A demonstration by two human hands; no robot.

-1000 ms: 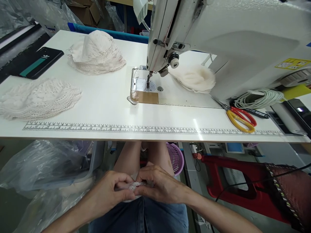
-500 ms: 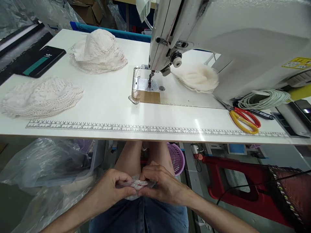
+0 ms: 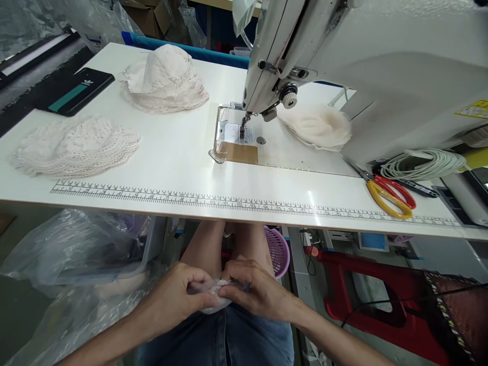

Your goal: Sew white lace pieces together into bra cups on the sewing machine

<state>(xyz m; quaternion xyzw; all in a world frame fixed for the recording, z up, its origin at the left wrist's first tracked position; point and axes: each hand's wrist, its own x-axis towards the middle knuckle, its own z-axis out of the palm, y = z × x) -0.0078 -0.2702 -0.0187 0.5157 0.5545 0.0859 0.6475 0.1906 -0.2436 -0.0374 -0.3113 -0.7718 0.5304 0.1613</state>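
Over my lap, below the table edge, both hands pinch a small piece of white lace-edged fabric. My left hand grips its left side between thumb and fingers. On the right side my right hand is closed on it, thumb pressed near the middle. Much of the fabric is hidden by the fingers. Above them on the table stands a white sewing machine with its presser foot over the needle plate. White lace fabric pieces lie in a pile at left, and another white fabric stack sits behind it.
Cream fabric pieces lie under the machine arm. Scissors with yellow and red handles and a coil of cord are at right. A phone lies at back left. Below are a purple basket and a red stool.
The fingers have shifted on the fabric, so less of its lace edge shows between them. The camera view has tilted slightly, and the table items appear a little farther right.
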